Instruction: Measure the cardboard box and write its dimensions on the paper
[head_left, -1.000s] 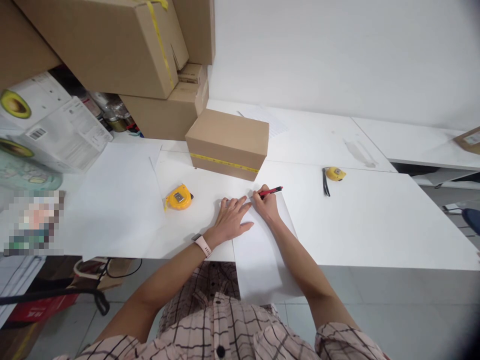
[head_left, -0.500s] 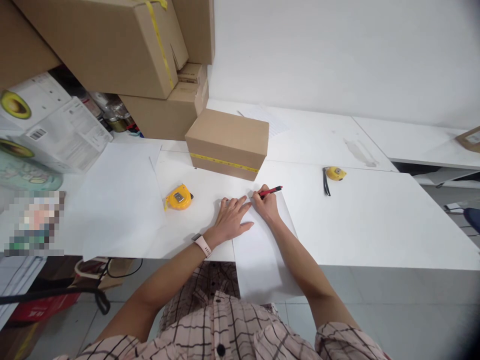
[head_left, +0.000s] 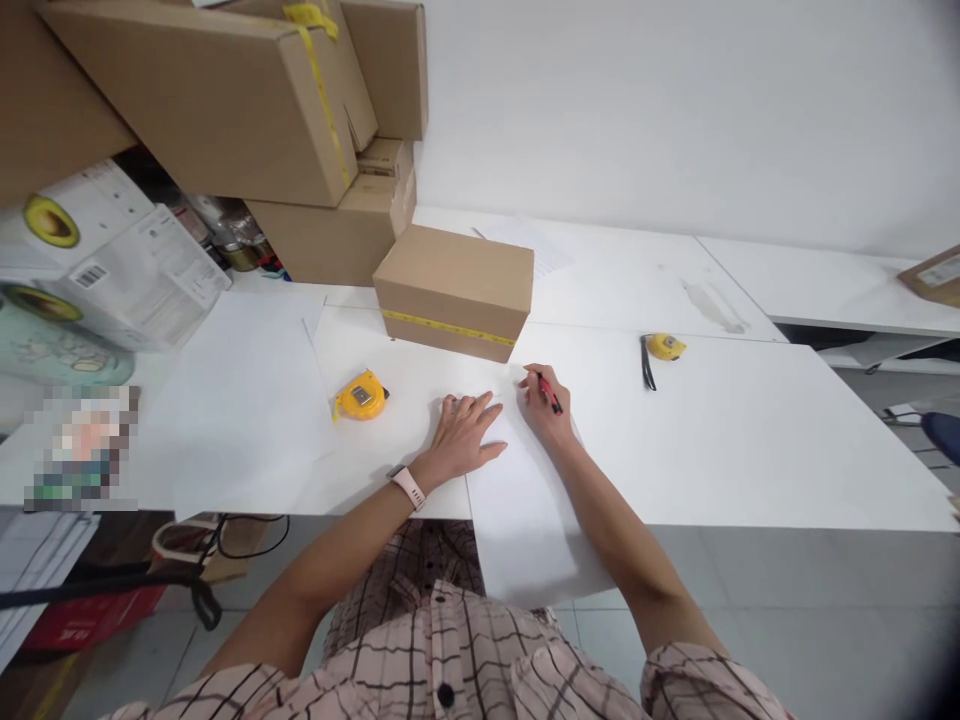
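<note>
A sheet of white paper [head_left: 525, 520] lies on the white table [head_left: 720, 440] and hangs over its front edge. My left hand [head_left: 466, 432] rests flat on the sheet's upper left part, fingers spread. In my right hand [head_left: 547, 405] is a red and black pen [head_left: 550, 394], gripped near the sheet's upper right. Any writing on the paper is too faint to read. Behind both hands stands a closed cardboard box [head_left: 454, 280] with a yellow measuring tape strip [head_left: 450, 328] along its front. A yellow tape measure [head_left: 361, 396] sits to the left of my left hand.
Another yellow tape measure [head_left: 666, 346] with a black strap lies to the right. Large cardboard boxes [head_left: 202, 110] are stacked at the back left, beside a white carton with avocado pictures [head_left: 142, 260]. More white paper [head_left: 247, 400] covers the table's left part.
My right hand has moved slightly right, and the pen has turned from pointing rightward to a steeper slant. My left hand stays on the paper. The view has shifted slightly.
</note>
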